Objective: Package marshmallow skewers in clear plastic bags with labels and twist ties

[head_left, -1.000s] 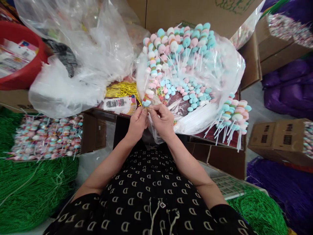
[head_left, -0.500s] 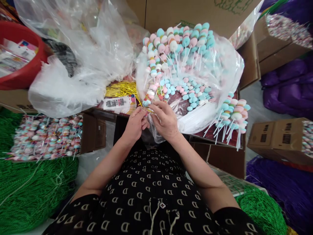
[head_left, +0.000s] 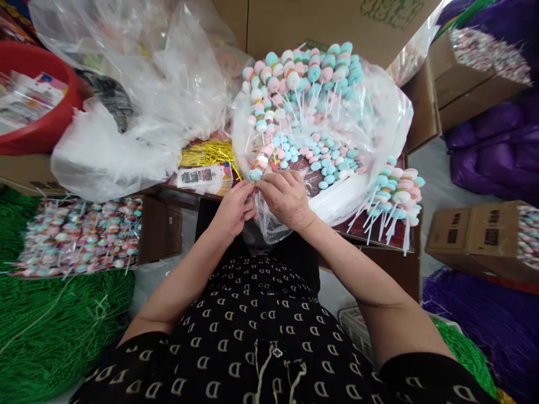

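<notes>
My left hand (head_left: 234, 210) is closed in a pinch at the lower end of a wrapped candy skewer (head_left: 261, 159) of pink, white and blue pieces. My right hand (head_left: 287, 197) meets it there, its fingers pressed together; what they pinch is too small to make out. Beyond the hands, loose blue, pink and white candies (head_left: 332, 160) lie in an open clear plastic bag (head_left: 379, 112). Stacked skewers (head_left: 314, 70) on white sticks rest at the back of this bag. Left of the hands are gold twist ties (head_left: 208, 154) and printed cards (head_left: 204, 177).
More skewers (head_left: 400, 191) lie at the table's right edge. A red bucket (head_left: 40, 101) and crumpled plastic bags (head_left: 118, 151) stand at the left. Cardboard boxes (head_left: 475, 230) and a filled box (head_left: 162, 230) sit lower on both sides.
The fingers of my right hand have drawn in from spread to a closed pinch beside my left hand. The skewer remains at the fingertips, and the view has shifted slightly.
</notes>
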The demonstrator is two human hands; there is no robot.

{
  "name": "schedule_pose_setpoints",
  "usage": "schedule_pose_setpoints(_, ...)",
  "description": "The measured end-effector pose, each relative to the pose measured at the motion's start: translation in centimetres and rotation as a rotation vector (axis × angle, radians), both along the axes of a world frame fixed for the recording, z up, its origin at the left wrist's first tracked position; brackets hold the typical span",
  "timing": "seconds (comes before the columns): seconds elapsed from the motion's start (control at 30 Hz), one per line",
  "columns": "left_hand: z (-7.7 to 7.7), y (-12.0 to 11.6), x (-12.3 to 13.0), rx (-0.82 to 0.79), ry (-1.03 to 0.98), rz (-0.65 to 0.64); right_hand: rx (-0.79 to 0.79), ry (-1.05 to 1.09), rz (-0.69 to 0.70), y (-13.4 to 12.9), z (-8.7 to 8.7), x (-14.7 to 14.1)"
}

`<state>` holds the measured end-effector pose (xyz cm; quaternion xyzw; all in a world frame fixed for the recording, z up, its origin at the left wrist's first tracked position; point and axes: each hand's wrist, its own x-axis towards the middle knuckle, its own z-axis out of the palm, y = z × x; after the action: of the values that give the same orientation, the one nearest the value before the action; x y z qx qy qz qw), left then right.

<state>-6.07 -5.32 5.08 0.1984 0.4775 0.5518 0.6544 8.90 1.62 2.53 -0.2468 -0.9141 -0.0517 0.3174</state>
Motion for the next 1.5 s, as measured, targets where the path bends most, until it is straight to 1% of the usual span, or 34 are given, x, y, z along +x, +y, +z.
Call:
schedule_pose_setpoints(0.13,0.2,0.0,0.1,0.037,0.034,0.001,-0.025,0.014,-0.017,0.1,-0.1,-0.3)
schedule_pose_setpoints(0.27,0.4,-0.2,0.0,0.047,0.091,-0.024,-0.1,0.058,-0.039,-0.1,-0.3,-0.8)
schedule_pose_setpoints(0.37,0.3,-0.3,-0.2,0.069,0.132,-0.017,-0.16,0.086,-0.06,-0.2,-0.4,-1.2)
schedule_pose_setpoints(0.47,-0.1,-0.3,-0.3,0.111,0.164,-0.005,-0.237,0.15,-0.055,-0.4,-0.1,-1.5)
schedule_pose_setpoints(0.57,-0.3,-0.4,-0.4,0.149,0.218,0.009,-0.367,0.224,-0.057,-0.7,0.7,-1.6)
schedule_pose_setpoints(0.67,-0.3,-0.6,-0.4,0.186,0.394,0.037,-0.587,0.29,-0.106,-1.1,1.9,-1.5)
schedule_pose_setpoints(0.73,-0.3,-0.7,-0.5,0.234,0.561,0.058,-0.771,0.362,-0.142,-1.2,2.6,-1.5)
schedule_pose_setpoints(0.8,-0.6,-0.7,-0.7,0.319,0.705,0.071,-0.985,0.465,-0.15,-1.4,3.0,-1.5)
schedule_pose_setpoints(0.93,-1.3,-0.1,-1.6,0.564,0.899,0.073,-1.435,0.793,-0.058,-2.0,3.4,-1.6)
schedule_pose_setpoints(1.0,-1.2,0.6,-2.2,0.621,0.956,0.093,-1.576,0.863,0.0,-2.6,3.6,-1.7)
schedule_pose_setpoints(1.03,-0.9,0.8,-2.5,0.629,0.966,0.119,-1.609,0.851,0.029,-2.8,3.7,-1.7)
schedule_pose_setpoints(1.07,-0.4,1.0,-2.8,0.638,0.956,0.166,-1.611,0.818,0.053,-3.0,3.9,-1.7)
schedule_pose_setpoints(1.13,1.0,0.8,-3.3,0.658,0.864,0.289,-1.528,0.765,0.063,-3.0,4.2,-1.6)
schedule_pose_setpoints(1.17,1.8,0.5,-3.4,0.682,0.779,0.363,-1.444,0.756,0.039,-2.8,4.5,-1.5)
schedule_pose_setpoints(1.23,3.0,-0.5,-3.5,0.641,0.577,0.393,-1.227,0.772,-0.052,-2.1,5.2,-1.2)
schedule_pose_setpoints(1.27,3.3,-1.0,-3.4,0.613,0.492,0.339,-1.114,0.782,-0.089,-1.8,5.7,-1.1)
schedule_pose_setpoints(1.3,3.4,-1.4,-3.3,0.549,0.437,0.197,-1.004,0.786,-0.108,-1.6,6.3,-1.1)
schedule_pose_setpoints(1.37,3.1,-1.5,-2.9,0.385,0.337,-0.057,-0.816,0.743,-0.083,-1.9,7.2,-1.0)
schedule_pose_setpoints(1.4,2.9,-1.3,-2.7,0.316,0.274,-0.133,-0.739,0.693,-0.046,-2.4,7.5,-1.1)
schedule_pose_setpoints(1.43,2.8,-0.9,-2.5,0.269,0.21,-0.149,-0.673,0.627,-0.001,-3.0,7.6,-1.1)
schedule_pose_setpoints(1.47,2.8,-0.5,-2.4,0.244,0.152,-0.115,-0.623,0.551,0.045,-3.6,7.4,-1.2)
schedule_pose_setpoints(1.5,3.1,-0.1,-2.4,0.241,0.11,-0.039,-0.587,0.477,0.086,-4.1,7.0,-1.2)
